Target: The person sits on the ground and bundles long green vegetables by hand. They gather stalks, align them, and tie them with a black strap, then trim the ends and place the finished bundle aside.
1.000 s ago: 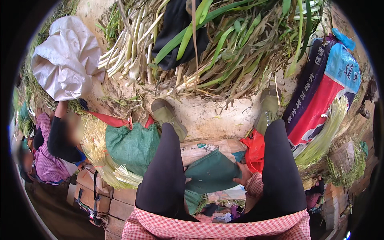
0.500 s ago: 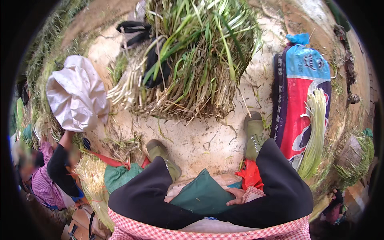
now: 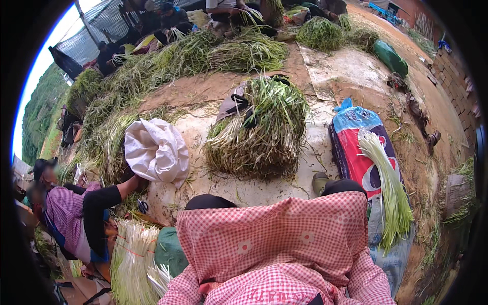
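Observation:
A red-and-white checked apron (image 3: 269, 239) spreads across my lap, its upper edge raised over my knees. Both my hands are hidden under or behind this cloth; only my checked left sleeve (image 3: 180, 287) and right sleeve (image 3: 370, 279) show at its sides. Beyond my knees lies a large heap of green stalks with pale, root-covered ends (image 3: 259, 134), dark straps on its upper left. To my right, a bundle of cleaned pale-green stalks (image 3: 384, 185) rests on a red, blue and dark printed sack (image 3: 358, 137).
Tied pale stalk bundles (image 3: 133, 259) lie at my left beside a green bag (image 3: 170, 250). A white sack (image 3: 156, 151) stands farther off, near a seated person (image 3: 76, 216). Long heaps of stalks (image 3: 193, 56) cross the back, where several people sit.
The view has tilted up, bringing the far heaps and people in. The checked apron now covers my lap, where a green cloth and my right hand showed earlier.

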The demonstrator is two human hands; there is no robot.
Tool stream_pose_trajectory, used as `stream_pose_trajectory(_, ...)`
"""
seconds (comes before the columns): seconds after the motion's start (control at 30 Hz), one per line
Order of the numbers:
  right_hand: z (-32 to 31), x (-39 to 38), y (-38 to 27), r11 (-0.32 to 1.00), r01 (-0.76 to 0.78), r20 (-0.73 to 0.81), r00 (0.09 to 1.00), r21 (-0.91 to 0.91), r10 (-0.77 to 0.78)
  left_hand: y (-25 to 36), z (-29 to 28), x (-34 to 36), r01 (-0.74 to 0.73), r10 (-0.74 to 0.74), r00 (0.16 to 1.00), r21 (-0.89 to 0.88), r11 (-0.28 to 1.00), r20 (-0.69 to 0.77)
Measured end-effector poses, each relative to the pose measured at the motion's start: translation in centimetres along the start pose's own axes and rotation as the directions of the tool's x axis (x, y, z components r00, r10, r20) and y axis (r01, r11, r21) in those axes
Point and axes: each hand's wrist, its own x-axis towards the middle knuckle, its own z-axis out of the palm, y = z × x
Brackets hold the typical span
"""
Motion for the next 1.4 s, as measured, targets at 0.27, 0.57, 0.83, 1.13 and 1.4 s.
stream_pose_trajectory(0.27,-20.0,-9.5,-17.9,0.932,0.346,-0.543,0.807,0.113,-0.233,6.0,-10.9,-5.3,-0.137,0.122,0.991,-0.455,0.88,-0.064)
stream_pose_trajectory(0.57,-23.3,-8.3,-37.3,0.794,0.583,-0.491,0.647,-0.174,-0.583,30.9,-13.1,-9.3,-0.51,0.547,0.837,0.34,0.79,-0.018)
stream_pose_trajectory(0.83,-16.6,12.0,-30.9,0.829,0.301,-0.516,0.856,0.471,-0.018,29.3,-10.9,13.6,-0.49,0.509,0.811,0.139,0.86,-0.29)
stream_pose_trajectory(1.13,-11.3,26.0,-22.1,0.67,0.27,-0.556,0.79,0.692,0.256,30.3,-11.6,23.2,-0.269,0.425,0.687,0.338,0.902,-0.589)
stream_pose_trajectory(1.4,-13.6,31.7,-18.3,0.778,0.309,-0.575,0.815,0.547,0.08,38.3,-6.6,28.9,-0.511,0.778,0.628,0.753,0.414,-0.001)
